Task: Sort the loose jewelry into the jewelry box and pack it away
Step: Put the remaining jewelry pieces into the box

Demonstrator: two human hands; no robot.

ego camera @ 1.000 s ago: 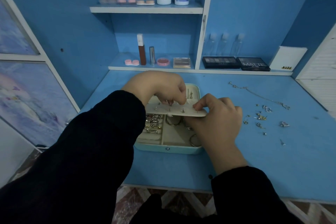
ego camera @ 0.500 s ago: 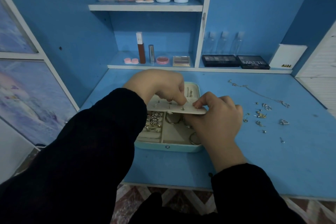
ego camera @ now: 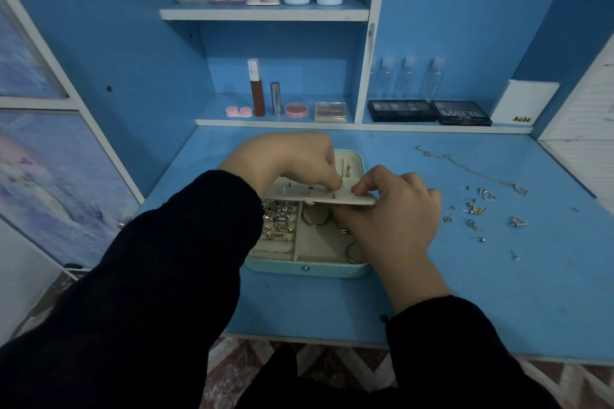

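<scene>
Step in hand, by judgement: seating a stud. Left hand [ego camera: 289,159] fingers are curled, tips pinching what looks like a stud [ego camera: 335,186] onto the earring panel [ego camera: 299,194], just above the open jewelry box [ego camera: 309,271]. Right hand [ego camera: 398,219] grips the panel's edge, thumb on top, fingers beneath. Best done with the panel braced level under the left fingertips and the post pushed straight. Loose earrings [ego camera: 475,209] lie on the counter [ego camera: 498,292], right of the right fingers.

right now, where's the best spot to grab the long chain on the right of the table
Pinch the chain from straight above, at its bare middle stretch. It lies flat and thin on the table, so nothing slides under it, and its pendant end sits close to the loose earrings.
</scene>
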